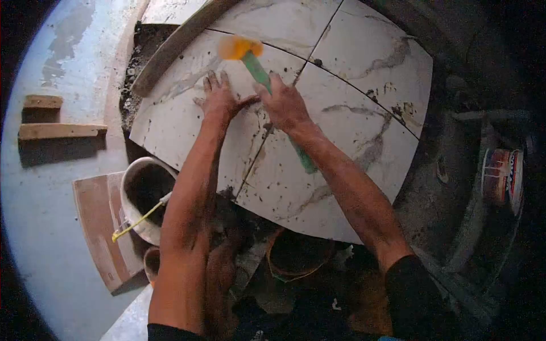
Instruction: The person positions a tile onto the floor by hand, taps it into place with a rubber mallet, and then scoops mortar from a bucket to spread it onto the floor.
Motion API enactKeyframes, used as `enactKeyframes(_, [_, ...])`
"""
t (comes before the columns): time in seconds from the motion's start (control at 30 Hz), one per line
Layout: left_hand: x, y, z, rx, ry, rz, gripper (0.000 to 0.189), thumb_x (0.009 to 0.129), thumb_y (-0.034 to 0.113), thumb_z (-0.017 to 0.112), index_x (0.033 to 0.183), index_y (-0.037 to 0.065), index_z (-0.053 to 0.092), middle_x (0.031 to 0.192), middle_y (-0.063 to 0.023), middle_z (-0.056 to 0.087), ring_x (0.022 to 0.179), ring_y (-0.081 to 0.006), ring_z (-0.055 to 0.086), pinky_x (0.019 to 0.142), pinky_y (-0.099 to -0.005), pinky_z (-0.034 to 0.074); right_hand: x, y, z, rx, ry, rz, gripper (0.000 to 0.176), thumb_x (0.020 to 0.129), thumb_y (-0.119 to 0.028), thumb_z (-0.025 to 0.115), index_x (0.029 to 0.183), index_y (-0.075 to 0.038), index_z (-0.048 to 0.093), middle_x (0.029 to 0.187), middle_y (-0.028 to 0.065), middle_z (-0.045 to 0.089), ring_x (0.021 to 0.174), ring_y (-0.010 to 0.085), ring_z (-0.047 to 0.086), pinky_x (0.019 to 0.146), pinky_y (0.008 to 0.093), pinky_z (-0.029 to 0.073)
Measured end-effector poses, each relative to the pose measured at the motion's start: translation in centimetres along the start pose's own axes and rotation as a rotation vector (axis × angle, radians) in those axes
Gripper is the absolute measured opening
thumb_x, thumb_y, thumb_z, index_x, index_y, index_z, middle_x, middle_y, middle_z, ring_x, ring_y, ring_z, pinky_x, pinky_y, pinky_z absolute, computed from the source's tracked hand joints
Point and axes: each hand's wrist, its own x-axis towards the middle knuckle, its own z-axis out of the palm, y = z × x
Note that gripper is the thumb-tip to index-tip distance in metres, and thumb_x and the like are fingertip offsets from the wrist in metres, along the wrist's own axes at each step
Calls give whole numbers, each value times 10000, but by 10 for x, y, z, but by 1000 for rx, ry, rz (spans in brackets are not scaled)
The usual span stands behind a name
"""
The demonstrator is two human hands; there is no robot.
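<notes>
My right hand (pixel 284 105) is closed around the green handle of a mallet (pixel 257 71). Its head is orange and pale, slightly blurred, over the upper left tile. The handle's lower end sticks out below my right wrist. Fingers spread, my left hand (pixel 220 102) lies flat on a white marble-patterned tile (pixel 187 122), just left of the right hand. Dark joints run between this tile and the neighbouring tiles (pixel 335 142), and bits of dark mortar are scattered over them.
A long wooden straightedge (pixel 170 54) lies along the tiles' left edge. At lower left are a white bucket (pixel 151 227) with a yellow-tipped handle and a brown tile piece (pixel 96 204). Another bucket (pixel 298 275) stands near my body. A printed tub (pixel 500 179) is at right; wood pieces (pixel 62 131) sit left.
</notes>
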Motion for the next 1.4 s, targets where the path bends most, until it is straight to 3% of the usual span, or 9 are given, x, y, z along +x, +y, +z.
enactKeyframes(0.17, [4, 1, -3, 24, -83, -5, 925, 659, 516, 631, 1342, 95, 172, 1398, -186, 86, 1278, -360, 137, 894, -647, 247, 41, 15, 35, -205, 79, -274, 383, 813, -351, 452, 1000, -18, 423, 746, 250, 584, 730, 417, 578, 676, 488, 458])
enactKeyframes(0.23, [5, 0, -1, 33, -102, -2, 924, 660, 523, 625, 1342, 94, 172, 1398, -187, 84, 1277, -366, 133, 894, -649, 244, 47, 2, 27, -149, -25, 4, 380, 816, -341, 436, 1003, -10, 422, 766, 245, 588, 758, 404, 583, 682, 479, 464])
enactKeyframes(0.5, [15, -5, 13, -46, -98, -5, 1027, 591, 539, 671, 1352, 106, 136, 1407, -174, 62, 1290, -350, 102, 891, -677, 191, 60, -11, 29, -191, -52, -8, 407, 835, -379, 418, 1027, -21, 419, 824, 275, 572, 803, 434, 553, 719, 489, 437])
enactKeyframes(0.63, [13, -6, 2, 40, -58, 77, 912, 674, 513, 608, 1331, 51, 177, 1383, -233, 84, 1261, -425, 123, 945, -591, 227, 45, -37, 14, -243, -56, -197, 404, 835, -383, 420, 1000, -14, 423, 800, 286, 568, 795, 438, 554, 716, 491, 438])
enactKeyframes(0.77, [16, -9, 16, 0, -41, 62, 933, 648, 484, 653, 1324, 45, 184, 1376, -250, 96, 1260, -429, 121, 963, -532, 263, 75, -22, 28, -299, -109, -62, 447, 833, -366, 415, 1048, 26, 413, 858, 233, 578, 803, 394, 577, 716, 469, 464])
enactKeyframes(0.9, [9, 0, 1, -100, -121, -34, 861, 705, 391, 629, 1354, 110, 139, 1418, -142, 22, 1301, -327, 70, 907, -676, 170, 77, -17, 39, -288, -73, -25, 436, 830, -386, 425, 1029, 2, 418, 822, 251, 577, 790, 415, 564, 708, 484, 451])
enactKeyframes(1.13, [8, 5, -8, -97, -183, -93, 798, 753, 369, 576, 1360, 121, 120, 1422, -128, -6, 1303, -323, 49, 912, -674, 155, 77, -22, 46, -318, 133, -250, 422, 830, -411, 430, 1013, -31, 420, 743, 248, 581, 698, 426, 559, 632, 504, 437])
enactKeyframes(1.23, [7, 7, -12, -54, -205, -96, 865, 714, 436, 603, 1362, 131, 118, 1422, -124, 9, 1302, -328, 55, 909, -675, 160, 97, -26, 35, -136, -165, 56, 488, 806, -419, 434, 1063, -5, 430, 946, 230, 570, 913, 377, 549, 797, 461, 425])
enactKeyframes(1.4, [11, 3, 3, -50, -139, -73, 1061, 577, 617, 630, 1357, 106, 123, 1421, -119, 37, 1304, -315, 49, 905, -677, 165, 83, -23, 31, -256, -109, 49, 460, 820, -444, 418, 1012, -29, 463, 921, 206, 581, 870, 362, 562, 774, 467, 424])
